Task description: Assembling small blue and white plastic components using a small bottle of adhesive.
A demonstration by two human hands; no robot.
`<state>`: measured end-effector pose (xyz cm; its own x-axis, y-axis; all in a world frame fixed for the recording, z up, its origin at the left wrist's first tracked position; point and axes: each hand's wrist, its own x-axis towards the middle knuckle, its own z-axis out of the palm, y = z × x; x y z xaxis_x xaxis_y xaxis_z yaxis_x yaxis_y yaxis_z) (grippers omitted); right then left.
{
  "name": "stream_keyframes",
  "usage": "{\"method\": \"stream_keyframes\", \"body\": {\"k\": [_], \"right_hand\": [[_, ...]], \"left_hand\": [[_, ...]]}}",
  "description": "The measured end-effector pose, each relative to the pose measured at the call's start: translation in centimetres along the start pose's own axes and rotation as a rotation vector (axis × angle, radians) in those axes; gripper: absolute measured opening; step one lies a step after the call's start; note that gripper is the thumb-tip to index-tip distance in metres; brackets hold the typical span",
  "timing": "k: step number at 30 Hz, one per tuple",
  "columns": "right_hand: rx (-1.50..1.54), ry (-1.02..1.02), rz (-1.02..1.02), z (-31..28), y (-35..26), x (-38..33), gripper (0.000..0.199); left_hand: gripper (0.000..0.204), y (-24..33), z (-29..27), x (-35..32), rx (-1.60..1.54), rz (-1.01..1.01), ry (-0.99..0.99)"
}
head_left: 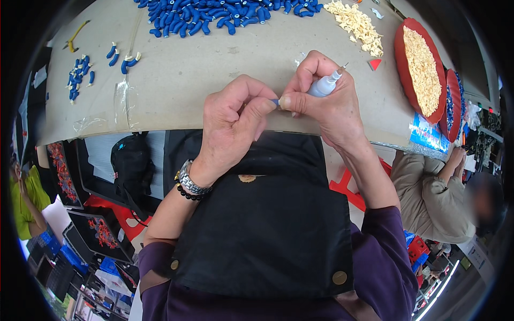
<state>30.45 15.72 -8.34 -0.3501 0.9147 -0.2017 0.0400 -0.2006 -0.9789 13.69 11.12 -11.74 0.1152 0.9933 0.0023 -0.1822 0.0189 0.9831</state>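
My left hand [235,120] is closed, with thumb and fingers pinching a small blue tube piece [275,101] above the table's front edge. Against the tube's right end press the thumb and finger of my right hand [333,107]; whether they pinch a small pale piece there is hard to make out. That same hand also grips a whitish needle-tip glue bottle [323,86], its thin tip pointing up and right. Most of the bottle's body is hidden in the palm.
A heap of curved blue pieces [214,15] lies at the back, with loose pale bits [356,25] to its right. Red trays [405,80] stand at the right. Blue pieces with pale ends [80,72] and yellow snips [75,36] lie left. Another person [433,198] sits at right.
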Motion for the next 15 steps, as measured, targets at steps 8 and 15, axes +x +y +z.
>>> {"method": "stream_keyframes", "body": {"k": [8, 15], "right_hand": [[0.005, 0.026, -0.049, 0.1, 0.4, 0.1, 0.024], [0.072, -0.014, 0.003, -0.4, -1.0, 0.3, 0.02]], "left_hand": [[0.007, 0.1, -0.4, 0.1, 0.0, -0.008, -0.011], [0.005, 0.7, -0.8, 0.1, -0.004, 0.001, -0.009]]}}
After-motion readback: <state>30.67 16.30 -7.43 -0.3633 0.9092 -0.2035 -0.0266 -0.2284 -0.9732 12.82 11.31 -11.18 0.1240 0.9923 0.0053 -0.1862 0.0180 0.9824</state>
